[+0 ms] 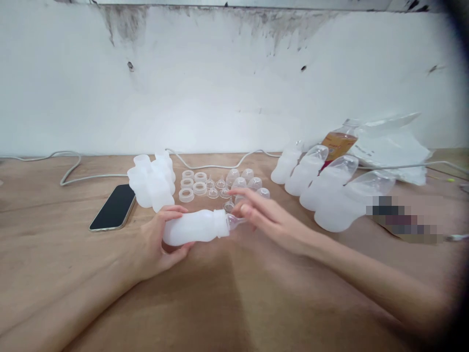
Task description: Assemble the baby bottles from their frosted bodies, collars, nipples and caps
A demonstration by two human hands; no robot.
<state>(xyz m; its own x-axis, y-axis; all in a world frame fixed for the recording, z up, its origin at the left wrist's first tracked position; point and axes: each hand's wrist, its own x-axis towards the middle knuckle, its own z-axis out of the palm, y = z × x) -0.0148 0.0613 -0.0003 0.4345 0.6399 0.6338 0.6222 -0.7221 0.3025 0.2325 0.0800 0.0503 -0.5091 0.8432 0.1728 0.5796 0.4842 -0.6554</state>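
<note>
The left hand (159, 242) is clamping round the base end of a white bottle (194, 228), thumb below and fingers above; the bottle is lying sideways over the near part of the table (176, 303), its collar and clear nipple (234, 221) pointing right. The right hand (262, 215) is reaching in with bent fingers at the nipple's tip; whether those fingers are pinching together or only touching, I cannot tell.

Just beyond the bottle, rings (200, 188) are sitting in two columns; loose nipples (213, 193) are standing beside them, and clear caps (254, 183) are resting to their right, partly behind the right hand. Open bottles (146, 183) are clustering left of the rings; a phone (113, 208) is lying next to them, its dark screen facing up. Four capped bottles (335, 208) are standing in a slanting row on the right; behind them a labelled drink bottle (340, 142) is leaning near a white bag (394, 146); a cable (220, 165) is running along the wall (205, 83).
</note>
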